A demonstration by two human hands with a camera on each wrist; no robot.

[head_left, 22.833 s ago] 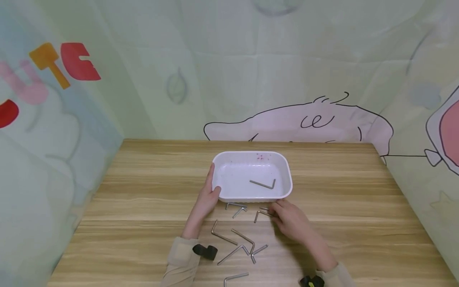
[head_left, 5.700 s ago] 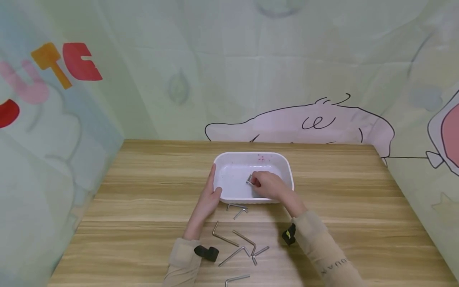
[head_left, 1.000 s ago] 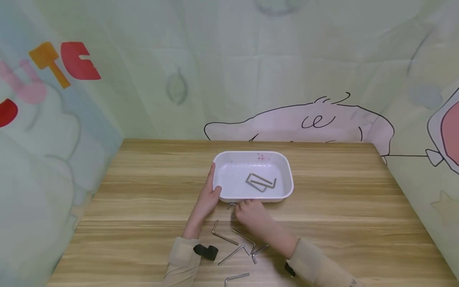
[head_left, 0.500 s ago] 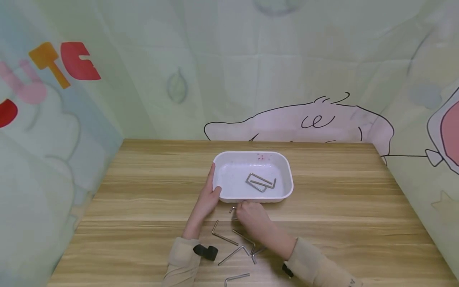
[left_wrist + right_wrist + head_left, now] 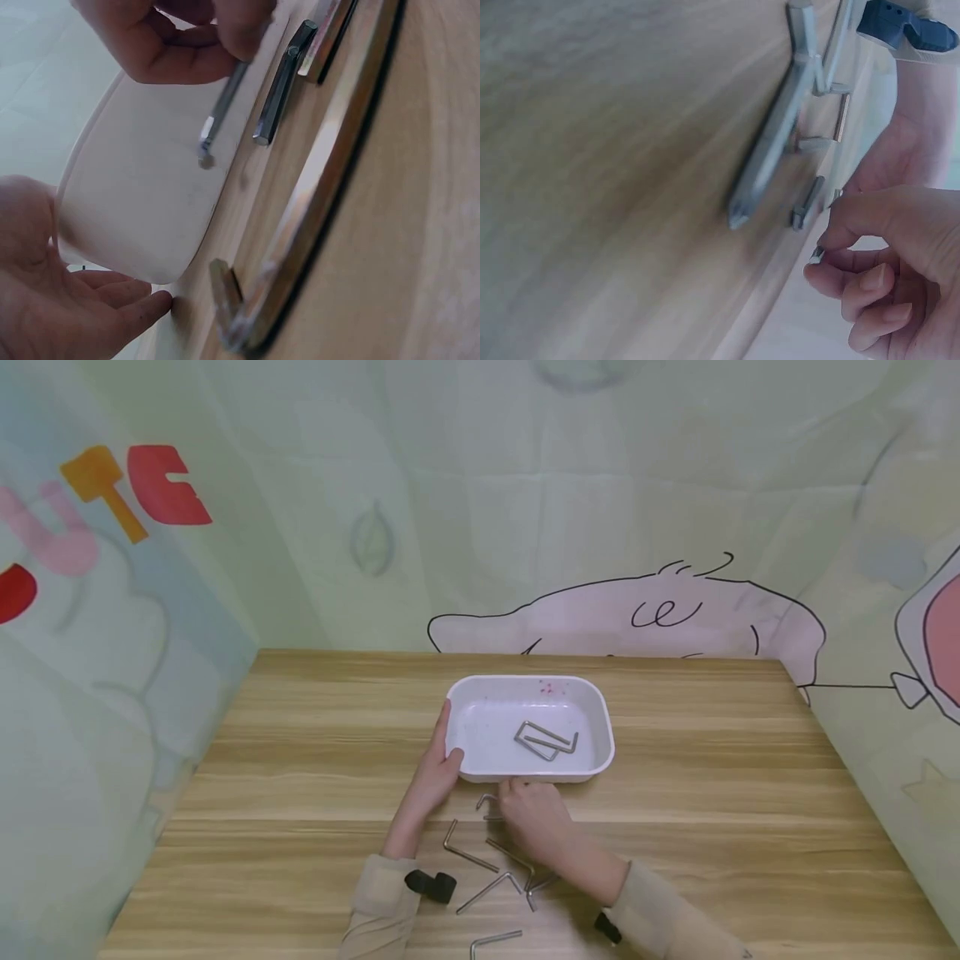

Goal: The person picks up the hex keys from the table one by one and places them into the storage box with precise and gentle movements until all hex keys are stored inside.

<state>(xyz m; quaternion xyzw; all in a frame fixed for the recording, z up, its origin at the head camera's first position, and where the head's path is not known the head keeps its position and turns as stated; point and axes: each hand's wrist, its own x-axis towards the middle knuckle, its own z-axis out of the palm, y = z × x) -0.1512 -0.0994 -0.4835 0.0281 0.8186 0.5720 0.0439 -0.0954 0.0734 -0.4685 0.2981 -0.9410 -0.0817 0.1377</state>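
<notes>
My left hand (image 5: 435,777) holds the left end of a white tray (image 5: 480,775), thumb over the rim and fingers along the outside. Between thumb and fingertips, my right hand (image 5: 536,818) pinches a hex key (image 5: 217,124) just off the table in front of the tray. Its bent end sticks out to the left; the rest is hidden by the hand. Right beside it another short hex key (image 5: 281,90) lies on the wood. Inside the tray, toward the right, rest three hex keys (image 5: 546,742), overlapping one another.
Several more hex keys lie on the wooden table (image 5: 300,793) nearer my body, among them a bronze-toned one (image 5: 468,857) and a silver one (image 5: 495,938) at the front. A printed curtain (image 5: 480,527) rises behind the table's back edge.
Since the oldest frame, hex keys in the tray went from one to three. In the last second my right hand has drawn slightly right with the pinched key. My left hand stays put.
</notes>
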